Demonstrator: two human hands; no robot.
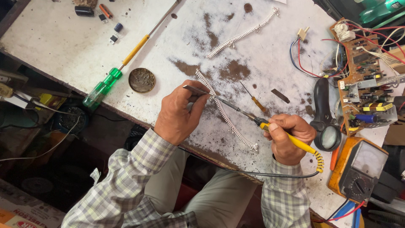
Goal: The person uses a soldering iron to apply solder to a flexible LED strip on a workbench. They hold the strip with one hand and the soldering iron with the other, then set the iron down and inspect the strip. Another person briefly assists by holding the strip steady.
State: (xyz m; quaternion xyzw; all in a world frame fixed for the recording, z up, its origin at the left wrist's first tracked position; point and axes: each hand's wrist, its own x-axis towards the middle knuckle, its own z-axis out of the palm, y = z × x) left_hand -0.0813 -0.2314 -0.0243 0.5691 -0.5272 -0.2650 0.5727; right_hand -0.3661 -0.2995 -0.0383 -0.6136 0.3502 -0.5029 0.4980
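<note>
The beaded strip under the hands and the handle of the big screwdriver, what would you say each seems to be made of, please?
The beaded strip looks like silvery metal: pale, finely linked, with small glints; it may be plated. The screwdriver handle looks like clear green plastic, glossy and see-through, with an opaque yellow sleeve on the steel-grey shaft.

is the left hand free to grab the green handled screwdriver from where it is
Probably not right away. The left hand is pinching tweezers against the silver chain. The path to the green-handled screwdriver looks open, with only the round tin nearby.
</note>
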